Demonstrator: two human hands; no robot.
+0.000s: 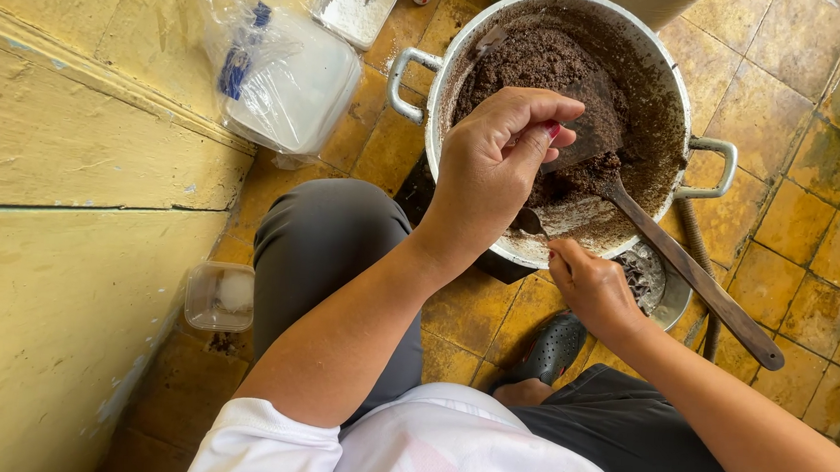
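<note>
One large round metal pot (pixel 662 80) of dark brown mixture sits with one long brown wooden spatula (pixel 693 275). Two bare hands, left (pixel 488 177) and right (pixel 589 287), one small metal spoon (pixel 529 221), one clear plastic bag (pixel 275 58), one small clear plastic tub (pixel 220 296), and one black perforated shoe (pixel 550 349).

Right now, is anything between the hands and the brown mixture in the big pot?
Nothing visible blocks them. The left hand is over the open pot, above the brown mixture, pinching something small. The right hand is at the near rim. The wooden spatula leans in, off to the right.
</note>
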